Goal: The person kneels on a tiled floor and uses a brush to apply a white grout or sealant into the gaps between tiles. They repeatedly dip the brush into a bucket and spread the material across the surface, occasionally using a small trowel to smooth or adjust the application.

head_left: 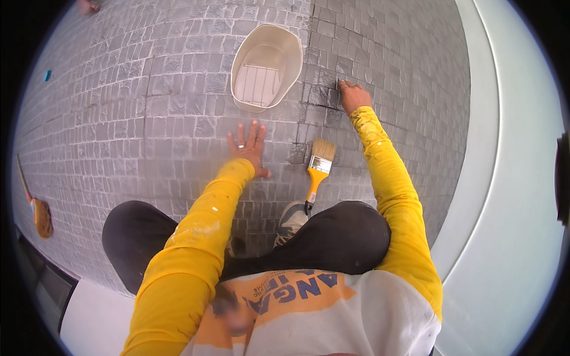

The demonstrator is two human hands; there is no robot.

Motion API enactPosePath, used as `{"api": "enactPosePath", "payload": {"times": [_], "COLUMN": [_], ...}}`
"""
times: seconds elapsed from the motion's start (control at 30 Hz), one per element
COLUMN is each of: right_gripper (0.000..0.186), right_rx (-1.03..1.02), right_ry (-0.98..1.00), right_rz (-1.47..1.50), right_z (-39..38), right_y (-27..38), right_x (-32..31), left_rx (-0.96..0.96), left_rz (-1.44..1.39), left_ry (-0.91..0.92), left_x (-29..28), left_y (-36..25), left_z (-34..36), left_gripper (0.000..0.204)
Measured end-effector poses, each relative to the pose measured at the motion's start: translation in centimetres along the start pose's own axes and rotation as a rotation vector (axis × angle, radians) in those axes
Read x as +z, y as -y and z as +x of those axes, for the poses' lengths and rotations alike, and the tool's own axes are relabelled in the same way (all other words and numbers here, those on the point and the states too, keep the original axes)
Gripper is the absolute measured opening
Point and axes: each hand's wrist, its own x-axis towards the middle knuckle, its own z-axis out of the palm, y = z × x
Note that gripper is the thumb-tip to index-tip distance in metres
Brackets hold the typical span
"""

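Note:
My left hand (249, 148), in a yellow sleeve with a ring on one finger, lies palm down with fingers spread on the grey cobble-patterned floor (178, 148). My right hand (354, 97) is further forward, its bent fingers closed against darker, wet-looking cobbles; whether they hold anything is hidden. An off-white oval plastic tub (265, 67) sits above my left hand, with a shallow pale layer in its ribbed bottom. Between my arms, a wide paintbrush (319, 170) with a yellow handle lies with its bristles away from me, beside my shoe (291, 225).
A broom (41, 218) lies at the far left, and a small turquoise object (47, 76) farther up. Someone else's bare skin, perhaps a hand or foot (89, 6), shows at the top left edge. A pale smooth wall or ledge (516, 178) runs along the right.

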Motion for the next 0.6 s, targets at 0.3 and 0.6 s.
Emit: {"api": "enactPosePath", "payload": {"times": [0.3, 0.6], "right_gripper": [0.04, 0.048], "right_rx": [0.117, 0.208], "right_ry": [-0.023, 0.298], "right_rz": [0.173, 0.188], "right_z": [0.2, 1.1], "right_y": [-0.3, 0.9], "right_x": [-1.3, -5.6], "left_rx": [-0.006, -0.011], "left_rz": [0.006, 0.027], "left_ry": [-0.009, -0.022], "left_x": [0.1, 0.2], "left_y": [-0.1, -0.3], "left_z": [-0.1, -0.1], "left_gripper": [0.14, 0.141]}}
